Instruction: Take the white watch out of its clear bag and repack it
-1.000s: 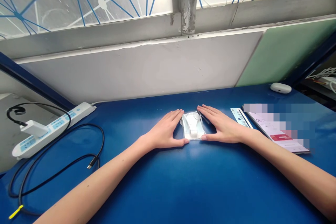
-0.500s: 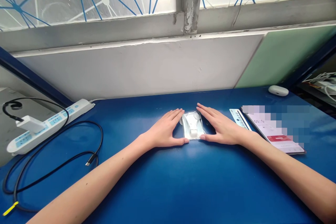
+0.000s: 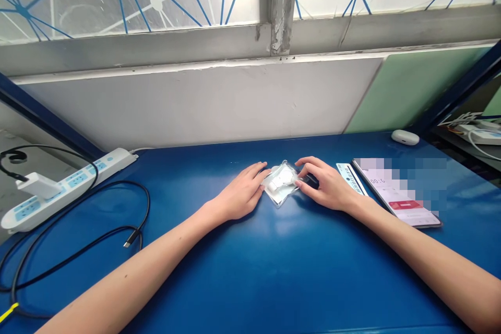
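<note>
A small clear plastic packet with a white item inside lies on the blue table, turned so that one corner points toward me. My left hand rests at its left side, open, fingers stretched out and fingertips touching the packet's edge. On the other side, my right hand has bent fingers and its thumb closed on the packet's right edge. What exactly sits under the right fingertips is partly hidden.
On the right lie a blue-and-white printed card, a phone with a lit screen, and a white oval case. A power strip with a white charger and looped black cable occupies the left.
The packet has turned from square-on to a diamond angle. My right hand's fingers have curled in onto its edge, and my left thumb has drawn in toward the fingers.
</note>
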Demonstrator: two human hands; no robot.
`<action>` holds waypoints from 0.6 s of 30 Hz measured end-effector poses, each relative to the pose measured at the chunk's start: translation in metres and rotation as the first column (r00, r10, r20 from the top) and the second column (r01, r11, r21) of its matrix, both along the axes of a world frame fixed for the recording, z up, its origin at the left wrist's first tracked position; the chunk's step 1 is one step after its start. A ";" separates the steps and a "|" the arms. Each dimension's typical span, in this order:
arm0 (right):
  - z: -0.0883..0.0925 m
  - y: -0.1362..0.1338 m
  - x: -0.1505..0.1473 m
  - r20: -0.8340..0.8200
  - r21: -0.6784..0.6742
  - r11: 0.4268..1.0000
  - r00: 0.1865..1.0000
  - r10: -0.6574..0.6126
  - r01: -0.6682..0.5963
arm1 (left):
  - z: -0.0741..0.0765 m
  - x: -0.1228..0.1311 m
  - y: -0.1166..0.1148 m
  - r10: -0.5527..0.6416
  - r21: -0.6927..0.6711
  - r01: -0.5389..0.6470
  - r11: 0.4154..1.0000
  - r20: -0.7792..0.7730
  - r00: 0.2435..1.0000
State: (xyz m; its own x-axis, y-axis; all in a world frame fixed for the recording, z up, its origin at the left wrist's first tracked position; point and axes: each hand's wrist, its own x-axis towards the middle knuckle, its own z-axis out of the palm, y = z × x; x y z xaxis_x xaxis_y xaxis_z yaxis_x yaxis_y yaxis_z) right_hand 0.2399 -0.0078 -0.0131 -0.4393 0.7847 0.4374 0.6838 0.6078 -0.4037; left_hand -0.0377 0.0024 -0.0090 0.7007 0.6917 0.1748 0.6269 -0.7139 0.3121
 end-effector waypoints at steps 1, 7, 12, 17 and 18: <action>0.001 0.000 0.000 -0.004 0.017 1.000 1.000 0.020 -0.020 | 0.000 0.001 0.000 0.014 0.002 -0.014 1.000 0.010 1.000; 0.005 0.004 0.006 0.039 0.078 0.996 0.998 0.050 -0.053 | 0.005 0.003 -0.001 0.038 -0.023 -0.039 0.999 -0.026 0.999; 0.008 0.006 0.017 0.190 -0.040 0.994 0.976 0.104 -0.098 | 0.006 0.003 -0.003 0.034 -0.029 -0.035 0.999 -0.035 0.999; 0.010 0.005 0.023 0.212 -0.135 0.980 0.962 0.172 -0.146 | 0.008 0.003 -0.002 0.017 -0.045 -0.019 0.999 -0.043 0.999; 0.011 0.005 0.022 0.209 -0.153 0.975 0.960 0.189 -0.159 | 0.008 0.003 -0.002 0.014 -0.051 -0.016 0.999 -0.044 0.999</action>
